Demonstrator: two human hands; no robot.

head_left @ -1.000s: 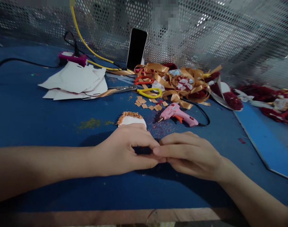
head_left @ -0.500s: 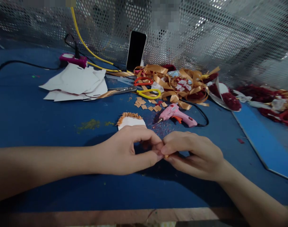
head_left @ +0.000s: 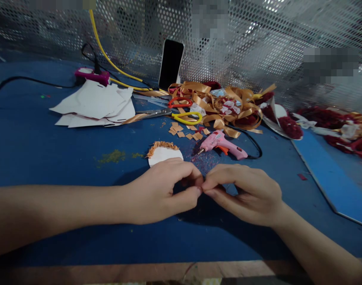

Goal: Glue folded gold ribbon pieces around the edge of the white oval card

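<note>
My left hand [head_left: 166, 192] and my right hand [head_left: 246, 194] meet at the fingertips above the blue table. Both are closed in a pinch; whatever lies between the fingertips is too small or hidden to name. Just behind my left hand lies a white rounded piece [head_left: 166, 155] edged along its top with gathered orange ribbon [head_left: 163, 145]; its lower part is hidden by that hand. A pink glue gun [head_left: 222, 144] rests behind my right hand, nozzle to the left. Small orange ribbon squares [head_left: 181, 130] are scattered behind these things.
Scissors [head_left: 185, 117] with red and yellow handles lie before a phone [head_left: 171, 63] and a ribbon heap [head_left: 243, 103]. White sheets [head_left: 94, 101] and a purple power strip [head_left: 92, 75] are at left. A blue board [head_left: 332, 178] lies right, before a perforated metal screen [head_left: 133, 35].
My left hand has shifted slightly left and down, showing more of the white piece. The orange bit visible between my fingertips earlier no longer shows.
</note>
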